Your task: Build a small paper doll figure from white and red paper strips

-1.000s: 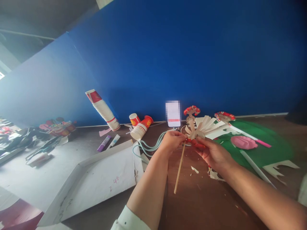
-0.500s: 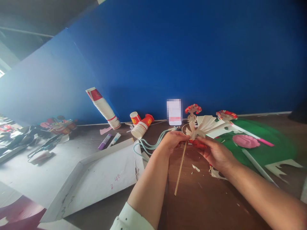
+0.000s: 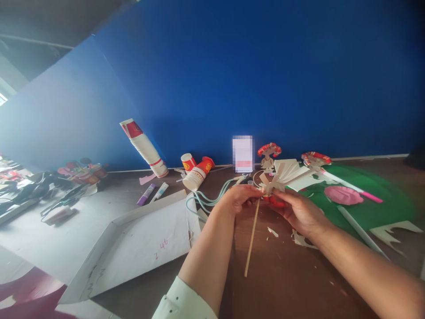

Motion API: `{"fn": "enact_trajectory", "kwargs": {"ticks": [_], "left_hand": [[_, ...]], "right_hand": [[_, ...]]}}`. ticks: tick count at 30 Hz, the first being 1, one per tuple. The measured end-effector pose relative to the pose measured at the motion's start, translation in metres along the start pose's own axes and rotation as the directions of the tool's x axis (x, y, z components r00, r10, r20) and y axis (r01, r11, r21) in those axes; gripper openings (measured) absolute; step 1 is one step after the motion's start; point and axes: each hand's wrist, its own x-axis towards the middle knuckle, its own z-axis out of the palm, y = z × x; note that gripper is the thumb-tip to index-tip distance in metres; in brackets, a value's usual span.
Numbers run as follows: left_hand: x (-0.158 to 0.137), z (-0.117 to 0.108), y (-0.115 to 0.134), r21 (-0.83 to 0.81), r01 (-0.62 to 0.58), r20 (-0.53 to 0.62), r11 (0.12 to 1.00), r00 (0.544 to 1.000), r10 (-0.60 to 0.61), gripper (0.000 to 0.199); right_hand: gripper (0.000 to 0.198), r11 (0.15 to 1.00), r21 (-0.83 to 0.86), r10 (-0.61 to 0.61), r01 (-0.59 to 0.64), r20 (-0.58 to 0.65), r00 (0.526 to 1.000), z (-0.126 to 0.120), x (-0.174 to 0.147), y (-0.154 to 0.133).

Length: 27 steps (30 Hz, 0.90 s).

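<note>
Between my two hands is a cut paper cup [image 3: 274,184], its pale strips fanned out and a red part showing below. My left hand [image 3: 245,196] is closed, pinching its left side with thumb and fingers. From the right, my right hand [image 3: 300,212] also grips it, thumb on top and fingers curled under. A thin wooden stick [image 3: 252,243] slants down towards me from beside my left fingertips; whether it is joined to the cup is hidden. Just behind stands a cut-out figure [image 3: 267,162] with a red and white curled top.
A white box lid [image 3: 133,257] lies left, near pale cables [image 3: 212,200] and glue sticks [image 3: 146,195]. Stacked paper cups [image 3: 146,150] lean by the blue partition [image 3: 265,75]. To the right are a green sheet [image 3: 385,195], a pink paper round [image 3: 343,195] and a marker [image 3: 352,186].
Both hands keep their hold on the cut paper cup in nearly the same place. The whole view has shifted slightly, and the fanned strips sit at a slightly different angle.
</note>
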Motion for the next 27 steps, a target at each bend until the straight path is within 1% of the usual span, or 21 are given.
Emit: {"fn": "enact_trajectory", "kwargs": {"ticks": [5,10,15,21,27], "left_hand": [[-0.001,0.000,0.001,0.018,0.037,-0.033,0.999,0.999,-0.036,0.041],[-0.008,0.004,0.006,0.011,0.076,-0.091,0.997,0.993,-0.075,0.032],[-0.013,0.004,0.006,-0.100,0.085,-0.060,0.991,0.994,-0.091,0.018],[-0.013,-0.001,0.006,-0.123,0.111,-0.016,0.986,0.993,-0.114,0.004],[-0.013,-0.003,0.005,-0.147,0.095,-0.009,0.985,0.995,-0.098,0.002]], "right_hand": [[0.015,1.000,-0.004,-0.007,0.006,-0.024,1.000,0.002,-0.001,0.000],[0.011,0.997,-0.078,-0.019,0.013,-0.081,0.997,0.007,-0.003,-0.001],[0.008,0.996,-0.090,-0.026,0.016,-0.115,0.993,0.008,-0.004,0.000],[0.005,0.996,-0.092,-0.026,0.013,-0.141,0.990,0.009,-0.005,0.000],[0.007,0.994,-0.105,-0.047,0.031,-0.155,0.987,0.010,-0.004,0.000]]}}
